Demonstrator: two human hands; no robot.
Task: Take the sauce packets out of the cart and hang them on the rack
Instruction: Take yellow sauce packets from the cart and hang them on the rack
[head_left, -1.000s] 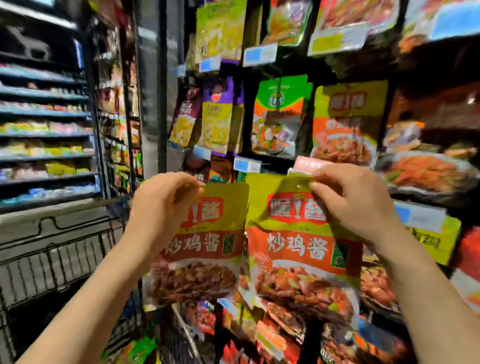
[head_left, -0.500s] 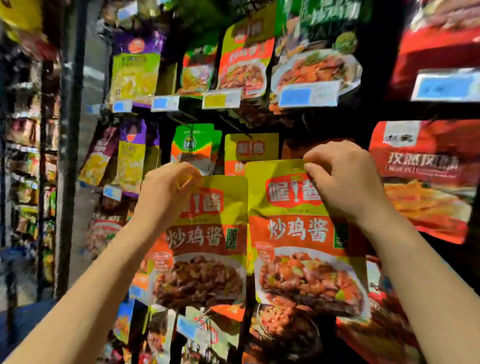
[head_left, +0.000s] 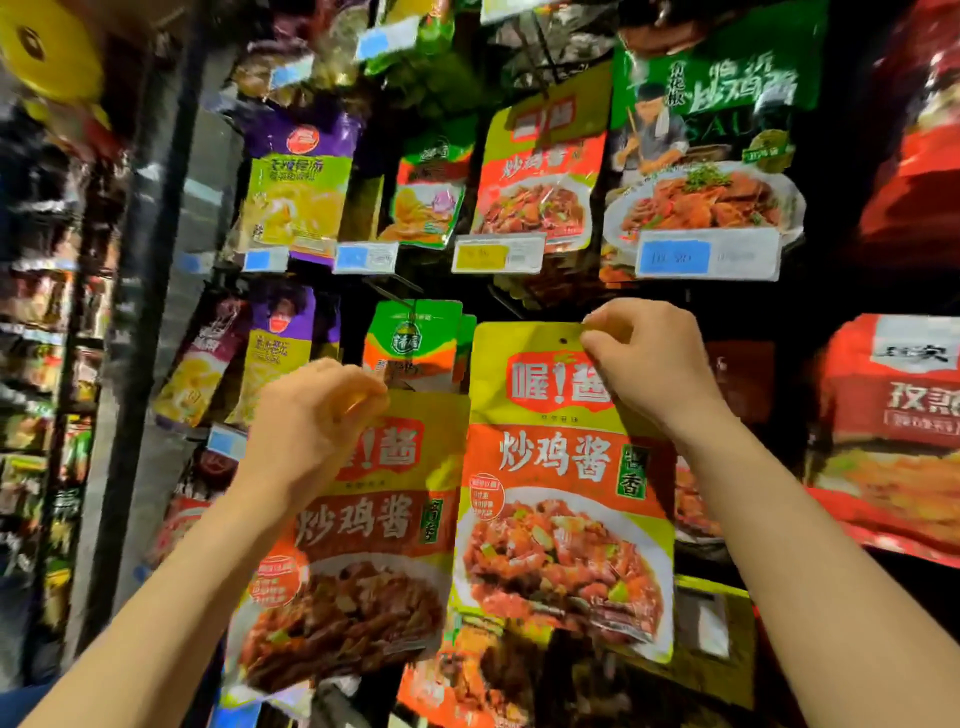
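My left hand (head_left: 317, 415): pinching top edge of darker sauce packet (head_left: 358, 551), held before rack (head_left: 524, 306). My right hand (head_left: 644, 358): pinching upper corner of brighter sauce packet (head_left: 561, 493), just beside, raised higher.

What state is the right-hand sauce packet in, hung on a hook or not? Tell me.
Not hung, as far as visible: the right-hand sauce packet has an empty hanging hole with no hook through it, and only the right hand pinches its top edge.

Both yellow-and-orange sauce packets, the left packet (head_left: 363, 535) and the right packet (head_left: 561, 493), look like glossy, smooth plastic film catching glare. At upper centre, the price tags (head_left: 498, 254) seem matt paper behind shiny clear plastic.
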